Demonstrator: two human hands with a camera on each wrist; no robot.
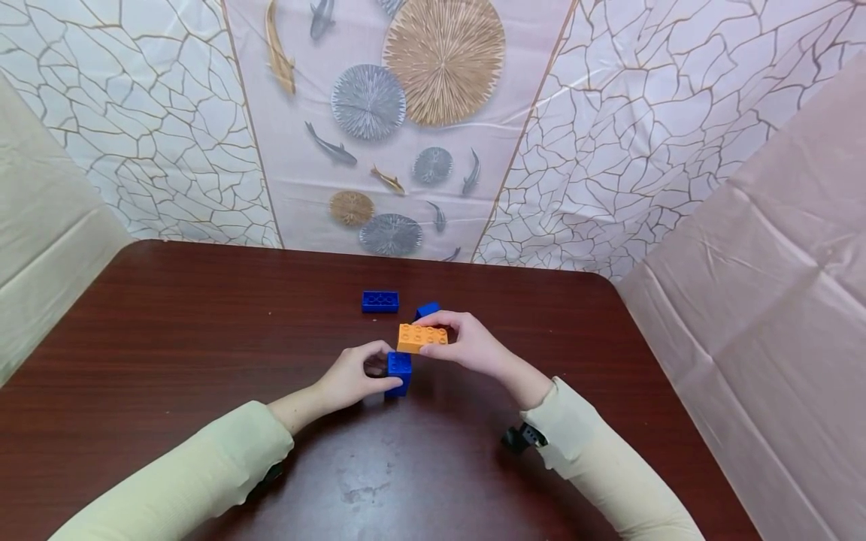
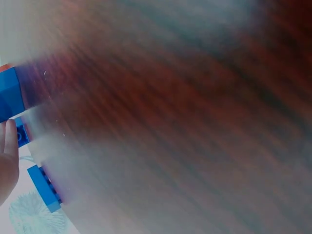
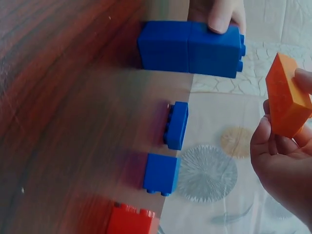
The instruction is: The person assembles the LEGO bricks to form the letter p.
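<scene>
Around the middle of the reddish-brown wood-grain tabletop (image 1: 169, 353), the left hand (image 1: 348, 376) had its grip curled round a blue two-brick tower (image 1: 399, 363), thumb on the near side and fingers round toward the back. The tower was upright with its studs on top, and the right wrist view showed the seam between its two bricks pretty clearly. Meanwhile the right hand (image 1: 476, 346) had an orange eight-stud brick (image 1: 410, 343) pinched in its grip, thumb on the near long side, fingers over on the far one, studs facing up. That orange one was up in the air near the top of the tower and a bit to the right, with a gap showing between them from the right wrist. Farther back on the tabletop sat an upside-down blue brick (image 1: 380, 301), hollow underside facing up, and just right of it, partly hidden behind the right hand from the head view, a second blue brick (image 1: 428, 309) lay on its side. Next to that, a red brick (image 3: 131, 222) poked into the right wrist view, cut off by the edge, studs pointing toward its blue neighbour. Both arms had pale sleeves (image 1: 196, 458), and behind everything was a backdrop (image 1: 379, 158) printed with fish and round spiky discs.
</scene>
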